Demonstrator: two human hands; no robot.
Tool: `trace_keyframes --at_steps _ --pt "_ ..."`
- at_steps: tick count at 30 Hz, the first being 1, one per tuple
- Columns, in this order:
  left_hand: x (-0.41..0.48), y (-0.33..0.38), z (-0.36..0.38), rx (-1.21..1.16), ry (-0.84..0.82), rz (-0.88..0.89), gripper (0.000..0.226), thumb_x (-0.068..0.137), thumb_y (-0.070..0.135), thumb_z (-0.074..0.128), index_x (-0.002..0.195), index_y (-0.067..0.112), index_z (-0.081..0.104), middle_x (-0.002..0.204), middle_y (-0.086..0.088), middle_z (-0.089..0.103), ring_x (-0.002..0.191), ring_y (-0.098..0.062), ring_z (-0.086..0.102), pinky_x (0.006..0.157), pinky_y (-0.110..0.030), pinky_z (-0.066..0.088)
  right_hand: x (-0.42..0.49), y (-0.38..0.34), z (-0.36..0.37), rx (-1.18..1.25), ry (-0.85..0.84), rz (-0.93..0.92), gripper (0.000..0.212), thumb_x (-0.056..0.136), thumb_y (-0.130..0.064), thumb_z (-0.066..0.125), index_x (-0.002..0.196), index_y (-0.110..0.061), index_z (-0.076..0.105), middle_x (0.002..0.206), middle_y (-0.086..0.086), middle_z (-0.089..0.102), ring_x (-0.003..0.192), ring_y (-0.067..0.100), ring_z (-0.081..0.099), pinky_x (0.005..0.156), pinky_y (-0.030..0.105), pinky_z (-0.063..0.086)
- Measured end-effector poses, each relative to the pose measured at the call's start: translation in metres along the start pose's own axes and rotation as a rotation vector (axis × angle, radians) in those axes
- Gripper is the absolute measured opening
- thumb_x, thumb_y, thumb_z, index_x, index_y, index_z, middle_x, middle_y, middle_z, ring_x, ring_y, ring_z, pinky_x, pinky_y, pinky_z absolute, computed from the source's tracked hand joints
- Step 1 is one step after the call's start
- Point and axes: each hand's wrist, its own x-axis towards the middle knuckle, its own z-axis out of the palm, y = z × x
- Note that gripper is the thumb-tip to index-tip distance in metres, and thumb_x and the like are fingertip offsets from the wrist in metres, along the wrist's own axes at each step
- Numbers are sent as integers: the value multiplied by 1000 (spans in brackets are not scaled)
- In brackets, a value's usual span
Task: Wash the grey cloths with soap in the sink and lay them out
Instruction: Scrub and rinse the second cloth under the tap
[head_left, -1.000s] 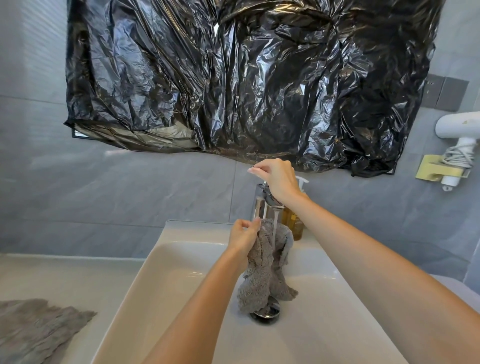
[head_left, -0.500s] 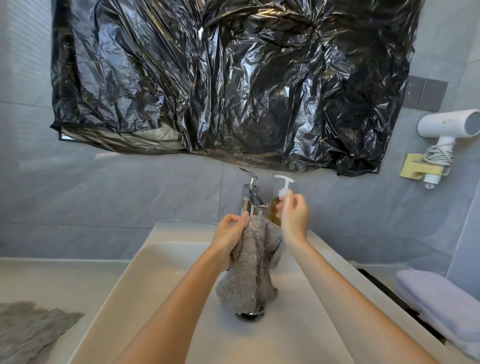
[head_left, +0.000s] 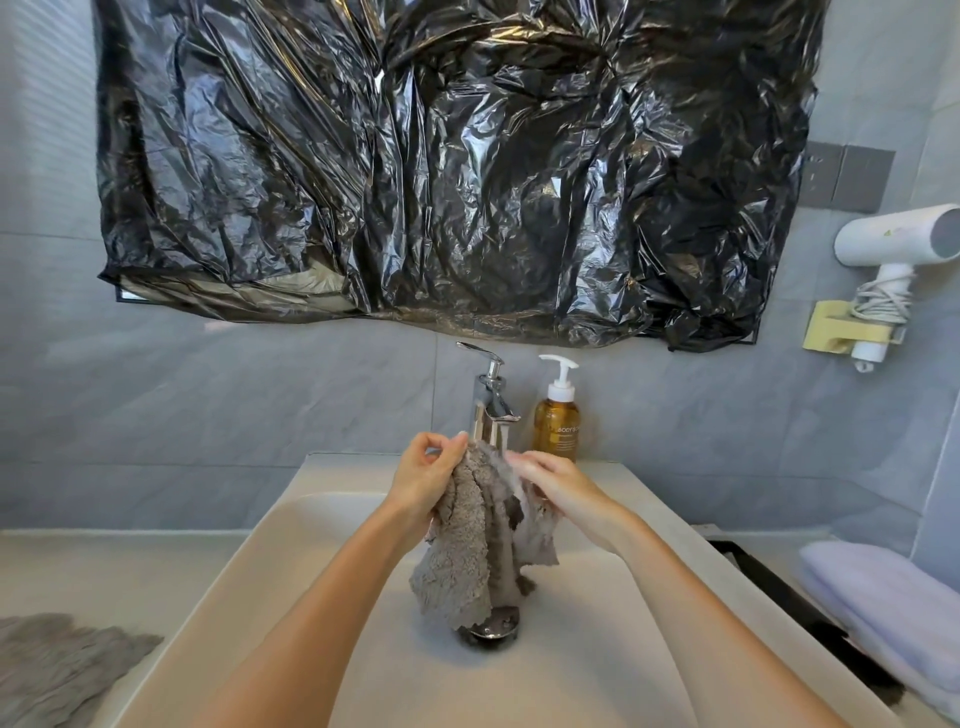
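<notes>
Head view is showing the left hand (head_left: 426, 483) pinching the top of a grey cloth (head_left: 467, 566) just under the tap (head_left: 491, 395), the cloth hanging into the sink (head_left: 322, 545), while the right hand (head_left: 561, 486) is touching its other edge, grip too blurred to tell. Washing seems to be only beginning: the soap bottle (head_left: 557, 426) is standing untouched, and a second cloth (head_left: 57, 660) is lying on the bench (head_left: 104, 561).
</notes>
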Motion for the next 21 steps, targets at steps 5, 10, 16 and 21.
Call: trace_keyframes --at_steps 5,10,16,21 --pt "-3 1 1 27 -36 35 20 92 26 60 81 12 51 78 -6 61 68 -18 56 54 -21 48 0 -2 7 -106 50 -125 15 98 -18 50 88 -19 61 79 -7 58 75 5 53 65 16 40" --pt "-6 -1 -3 315 -120 63 22 84 24 73 97 15 58 97 -7 65 79 -16 61 66 -24 49 7 1 1 -43 293 -136 26 101 -17 40 102 -6 64 90 9 61 82 17 53 72 32 41" --pt "-2 0 -6 568 -111 73 30 83 38 71 93 10 67 82 -1 64 75 -12 58 60 -17 45 11 0 -6 162 414 -62 35 102 -22 42 92 7 59 80 14 53 74 22 49 65 30 36" --pt "1 -3 -8 309 -117 -5 33 90 31 63 86 -1 66 73 -9 56 69 -20 54 71 -32 48 11 1 -9 223 475 30 30 98 -24 48 70 -12 52 72 11 53 67 21 50 62 31 34"
